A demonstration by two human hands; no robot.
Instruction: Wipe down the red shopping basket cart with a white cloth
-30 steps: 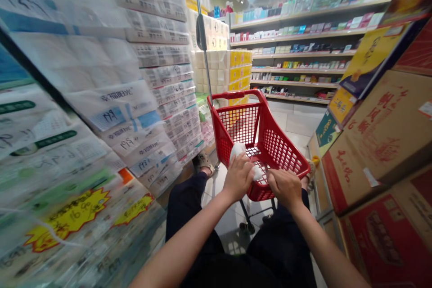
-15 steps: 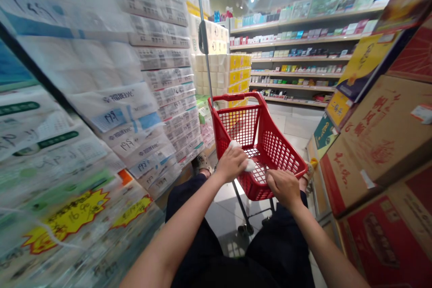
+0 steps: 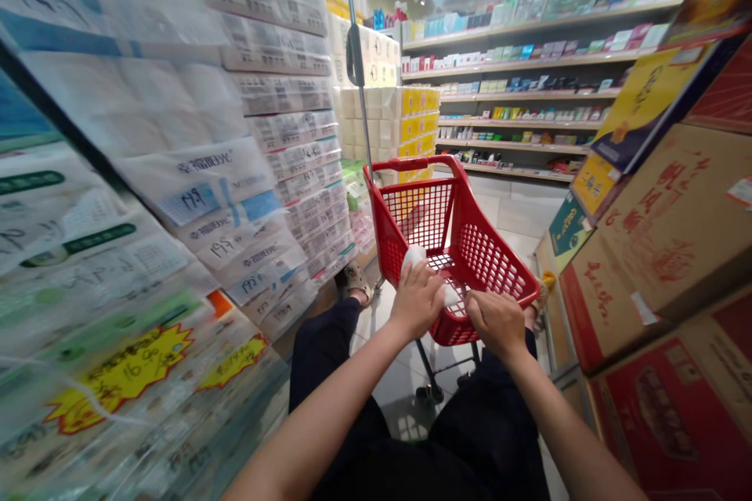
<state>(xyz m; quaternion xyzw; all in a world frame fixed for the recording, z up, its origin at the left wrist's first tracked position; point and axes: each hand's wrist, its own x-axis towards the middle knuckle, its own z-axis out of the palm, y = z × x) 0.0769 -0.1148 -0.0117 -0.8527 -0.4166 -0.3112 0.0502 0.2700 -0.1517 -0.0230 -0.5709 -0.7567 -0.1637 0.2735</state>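
A red plastic shopping cart point(image 3: 499, 266) with lattice walls stands right in front of me, between my feet. Over its near left rim, my left hand point(image 3: 418, 299) is closed on a crumpled white cloth point(image 3: 414, 256), which sticks out past the fingertips and beside the thumb; whether it is cloth or tissue is hard to tell. My right hand point(image 3: 498, 322) is wrapped round the cart's near rim, fingers curled over the edge. Inside the basket only the lattice floor shows around my hands. A thin metal pole point(image 3: 356, 55) rises from the cart's far left corner.
On the left, tall stacks of wrapped tissue packs point(image 3: 217, 172) carry handwritten prices. Cardboard cartons point(image 3: 675, 211) crowd the right side. Shelves point(image 3: 517, 94) of small boxes and bottles line the back. Light floor tiles point(image 3: 499, 211) show beyond the cart.
My left hand has shifted slightly right and down along the near left rim with the white cloth. My right hand stays on the rim; the cart has hardly moved.
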